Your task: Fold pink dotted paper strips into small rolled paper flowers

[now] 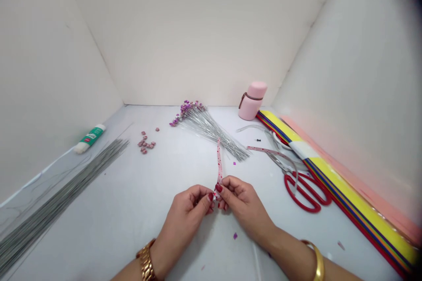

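Two sheaves of wire lie before us on the white worktop (115, 232). The purple-topped silver wires (211, 136) fan out near the middle, each bearing a small head at its far end, while the plain grey wires (56, 197) at the left show no heads, so we see many wires topped and many bare. Our left hand (189, 206), wearing a gold watch (146, 265), and our right hand (240, 199), wearing a gold bangle (318, 261), are closed in a tight pinch, both holding the lower end of a pink speckled strip (219, 167), which rises between them above the worktop. A second pink strip (267, 151) lies across the red-handled scissors (305, 191). Small pink pieces (145, 142) sit in a loose cluster. At the back stands a closed pink bottle (252, 101) with a brown strap; we cannot see what it holds. A glue stick (89, 138) lies by the left wall.
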{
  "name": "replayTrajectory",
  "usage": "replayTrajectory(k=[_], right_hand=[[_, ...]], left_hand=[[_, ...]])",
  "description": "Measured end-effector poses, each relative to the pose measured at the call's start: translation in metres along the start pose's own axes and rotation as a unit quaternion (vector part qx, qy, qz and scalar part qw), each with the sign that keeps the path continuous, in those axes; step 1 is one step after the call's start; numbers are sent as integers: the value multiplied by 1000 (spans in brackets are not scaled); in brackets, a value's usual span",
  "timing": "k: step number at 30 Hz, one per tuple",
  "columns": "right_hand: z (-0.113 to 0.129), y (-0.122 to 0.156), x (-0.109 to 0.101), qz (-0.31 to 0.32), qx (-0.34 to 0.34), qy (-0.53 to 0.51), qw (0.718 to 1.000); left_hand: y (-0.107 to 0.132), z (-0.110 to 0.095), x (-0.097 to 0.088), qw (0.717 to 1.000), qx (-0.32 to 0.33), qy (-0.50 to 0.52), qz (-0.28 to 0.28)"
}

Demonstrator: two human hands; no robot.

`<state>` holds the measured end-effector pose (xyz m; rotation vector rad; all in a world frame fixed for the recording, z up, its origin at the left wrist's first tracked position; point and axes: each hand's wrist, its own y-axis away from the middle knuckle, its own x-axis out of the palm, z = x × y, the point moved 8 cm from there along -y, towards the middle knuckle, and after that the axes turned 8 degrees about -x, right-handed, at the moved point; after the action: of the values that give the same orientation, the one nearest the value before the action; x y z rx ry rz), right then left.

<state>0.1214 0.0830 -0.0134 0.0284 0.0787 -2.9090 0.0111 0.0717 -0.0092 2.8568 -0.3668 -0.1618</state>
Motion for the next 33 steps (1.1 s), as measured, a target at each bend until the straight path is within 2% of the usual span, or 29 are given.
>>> replayTrajectory(k=[5, 9, 13, 15, 17, 20, 22, 26, 33], right_hand=[[-4, -1, 1, 14, 26, -8, 1000], [-3, -2, 1, 12, 14, 5, 1000], [-3, 0, -1, 13, 3, 17, 1000], [2, 0, -7, -7, -29, 44, 999], [14, 0, -10, -13, -95, 105, 990], [30, 2, -5, 22, -189, 186, 964], [35, 2, -3, 29, -211, 201, 956], [35, 1, -4, 12, -186, 194, 963], [24, 0, 2, 44, -104, 124, 986]], left_hand=[[0, 2, 1, 1000, -7, 18, 5], [-2, 3, 4, 999, -9, 26, 24], [-4, 6, 0, 1000, -26, 16, -2], [-4, 8, -3, 999, -35, 25, -13], [-5, 9, -4, 998, -42, 46, -15], [-5, 10, -2, 995, -51, 80, 0], [-4, 9, -1, 995, -49, 89, 7], [-1, 2, -1, 997, -25, 79, -10], [0, 3, -9, 995, -26, 81, -51]])
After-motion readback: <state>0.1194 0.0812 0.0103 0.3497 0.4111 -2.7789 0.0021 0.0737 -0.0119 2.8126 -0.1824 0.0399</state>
